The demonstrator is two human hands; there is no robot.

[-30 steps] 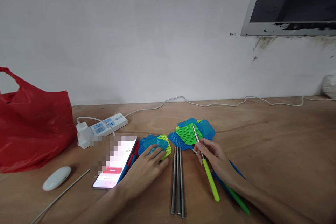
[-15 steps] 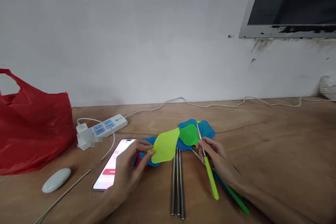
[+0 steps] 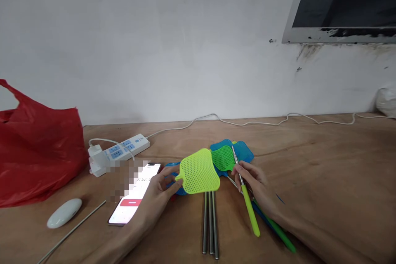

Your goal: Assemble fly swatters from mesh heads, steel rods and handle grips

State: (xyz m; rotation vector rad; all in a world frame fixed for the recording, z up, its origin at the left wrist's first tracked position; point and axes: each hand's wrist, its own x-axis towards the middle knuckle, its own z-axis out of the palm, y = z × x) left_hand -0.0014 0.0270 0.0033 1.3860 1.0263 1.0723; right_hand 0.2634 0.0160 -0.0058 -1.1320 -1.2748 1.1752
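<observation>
My left hand (image 3: 161, 192) pinches a yellow-green swatter head (image 3: 199, 171) by its neck and holds it up over the table. My right hand (image 3: 255, 185) grips a thin metal rod with a green handle (image 3: 250, 211), its tip pointing up and away. Behind it lies a pile of blue and green swatter heads (image 3: 230, 154). A few more blue heads (image 3: 173, 169) lie under my left hand. Three bare metal rods (image 3: 210, 225) lie side by side between my hands.
A lit phone (image 3: 134, 196) lies left of my left hand. Further left are a white power strip (image 3: 119, 150), a white oval mouse (image 3: 64, 213) and a red plastic bag (image 3: 37, 152). A white cable (image 3: 247, 123) runs along the wall. More green and blue handles (image 3: 275, 229) lie under my right forearm.
My left hand has picked the yellow-green head off the left pile, lifted it and turned it toward the rod. My right hand has hardly moved.
</observation>
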